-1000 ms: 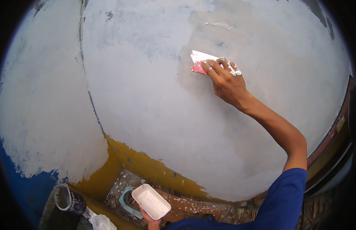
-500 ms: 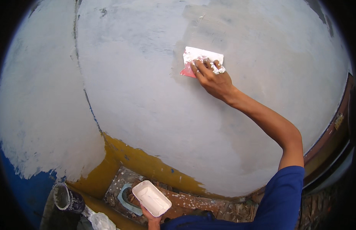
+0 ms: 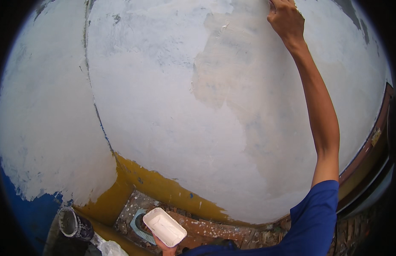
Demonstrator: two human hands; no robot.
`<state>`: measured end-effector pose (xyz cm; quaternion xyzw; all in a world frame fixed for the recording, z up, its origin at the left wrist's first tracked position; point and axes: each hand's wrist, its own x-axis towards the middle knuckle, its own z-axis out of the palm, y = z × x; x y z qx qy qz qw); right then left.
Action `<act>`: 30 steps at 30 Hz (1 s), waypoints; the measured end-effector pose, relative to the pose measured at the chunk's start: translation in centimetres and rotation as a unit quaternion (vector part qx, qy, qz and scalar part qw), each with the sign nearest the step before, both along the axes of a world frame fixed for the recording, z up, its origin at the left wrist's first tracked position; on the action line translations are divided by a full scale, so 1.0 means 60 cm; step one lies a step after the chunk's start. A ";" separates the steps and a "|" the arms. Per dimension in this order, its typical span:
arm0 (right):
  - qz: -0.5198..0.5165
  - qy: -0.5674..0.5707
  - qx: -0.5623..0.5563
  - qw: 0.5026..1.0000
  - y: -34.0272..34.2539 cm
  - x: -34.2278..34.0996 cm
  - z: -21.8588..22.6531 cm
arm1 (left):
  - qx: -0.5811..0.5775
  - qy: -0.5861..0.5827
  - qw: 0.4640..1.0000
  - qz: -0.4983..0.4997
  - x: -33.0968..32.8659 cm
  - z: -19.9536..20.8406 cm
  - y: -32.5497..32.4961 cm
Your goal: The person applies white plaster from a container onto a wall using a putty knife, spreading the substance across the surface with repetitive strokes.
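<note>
My right hand (image 3: 287, 18) reaches high up against the wall (image 3: 163, 106), at the top edge of the view. Its fingers are bent round a putty spreader, red with a white-coated blade half a second ago; the spreader itself is now cut off by the frame. White paste sticks to the fingers' far side. Low in the view, my left hand (image 3: 166, 248) grips a shallow, rectangular, off-white tray (image 3: 164, 227) from below, its open side up. Pale paste coats the inside of the tray. Damp-looking greyish patches show on the wall below my right hand.
A dark bucket (image 3: 80, 226) stands at lower left beside a crumpled clear plastic bag (image 3: 111, 248). A light-blue squat toilet pan (image 3: 140, 226) lies behind the tray on a speckled ledge. A brown frame (image 3: 368, 147) borders the wall at right.
My right hand has swept up and to the right along the wall, taking the spreader out of view. My left hand and the tray have shifted slightly down and left.
</note>
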<state>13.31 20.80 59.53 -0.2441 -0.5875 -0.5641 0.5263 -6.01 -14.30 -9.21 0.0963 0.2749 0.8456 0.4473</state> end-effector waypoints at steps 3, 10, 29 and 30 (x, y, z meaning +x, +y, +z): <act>-0.052 -0.045 -0.003 0.998 0.023 -0.048 -0.039 | 0.030 -0.065 0.997 -0.007 -0.010 -0.020 0.001; -0.024 -0.324 -0.097 0.941 0.019 -0.196 -0.363 | 0.071 -0.170 0.982 -0.039 0.002 -0.009 0.016; 0.001 -0.003 0.003 1.000 -0.005 0.034 -0.043 | 0.028 -0.111 0.993 -0.012 -0.015 -0.020 -0.018; -0.002 -0.002 0.002 1.000 0.002 0.036 -0.056 | 0.033 -0.127 0.991 -0.014 -0.013 -0.012 -0.013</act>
